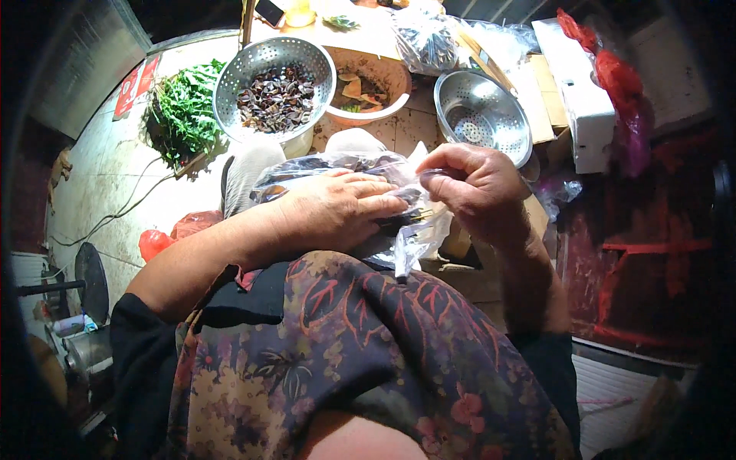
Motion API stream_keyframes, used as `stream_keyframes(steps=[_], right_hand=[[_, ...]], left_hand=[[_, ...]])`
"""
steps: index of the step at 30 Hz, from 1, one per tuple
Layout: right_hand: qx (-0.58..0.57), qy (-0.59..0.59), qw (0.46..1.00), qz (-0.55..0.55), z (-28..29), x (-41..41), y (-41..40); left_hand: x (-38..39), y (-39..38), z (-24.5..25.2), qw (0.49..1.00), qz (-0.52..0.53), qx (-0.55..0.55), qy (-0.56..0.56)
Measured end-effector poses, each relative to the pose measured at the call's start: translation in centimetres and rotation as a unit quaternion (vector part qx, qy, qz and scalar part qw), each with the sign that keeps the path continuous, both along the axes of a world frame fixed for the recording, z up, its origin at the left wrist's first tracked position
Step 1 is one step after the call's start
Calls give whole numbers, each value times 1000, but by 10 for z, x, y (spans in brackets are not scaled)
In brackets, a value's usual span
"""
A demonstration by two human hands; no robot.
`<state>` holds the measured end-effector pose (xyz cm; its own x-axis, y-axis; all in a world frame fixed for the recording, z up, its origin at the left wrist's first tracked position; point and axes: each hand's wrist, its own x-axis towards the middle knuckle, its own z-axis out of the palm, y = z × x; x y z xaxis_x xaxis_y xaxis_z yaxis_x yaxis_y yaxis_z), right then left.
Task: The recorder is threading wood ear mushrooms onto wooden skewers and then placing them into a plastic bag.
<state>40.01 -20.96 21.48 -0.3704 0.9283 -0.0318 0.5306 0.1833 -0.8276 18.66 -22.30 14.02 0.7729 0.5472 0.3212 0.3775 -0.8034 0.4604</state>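
A clear plastic bag (330, 163) filled with dark pieces lies across my lap. My left hand (351, 204) rests flat on top of it, palm down with the fingers stretched to the right. At the bag's right end, my right hand (460, 175) pinches a bit of the thin plastic between thumb and fingers. Loose, crumpled plastic hangs below that hand towards my patterned clothing. Beyond my knees stands a metal colander (230, 95) with many dark, shell-like pieces in it; what they are exactly, I cannot tell.
An orange basin (397, 75) with scraps stands behind the colander, and another metal colander (489, 103) is at the right. Leafy greens (190, 106) lie on the floor at left near a cable. A filled clear bag (428, 46), a phone (269, 11) and a white foam box (581, 115) are farther off.
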Motion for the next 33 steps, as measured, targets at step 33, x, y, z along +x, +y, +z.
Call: stream_keyframes(steps=[33], right_hand=[[309, -83, 892, 318, 59, -31, 32]], left_hand=[[-22, -1, 69, 863, 11, -430, -263]])
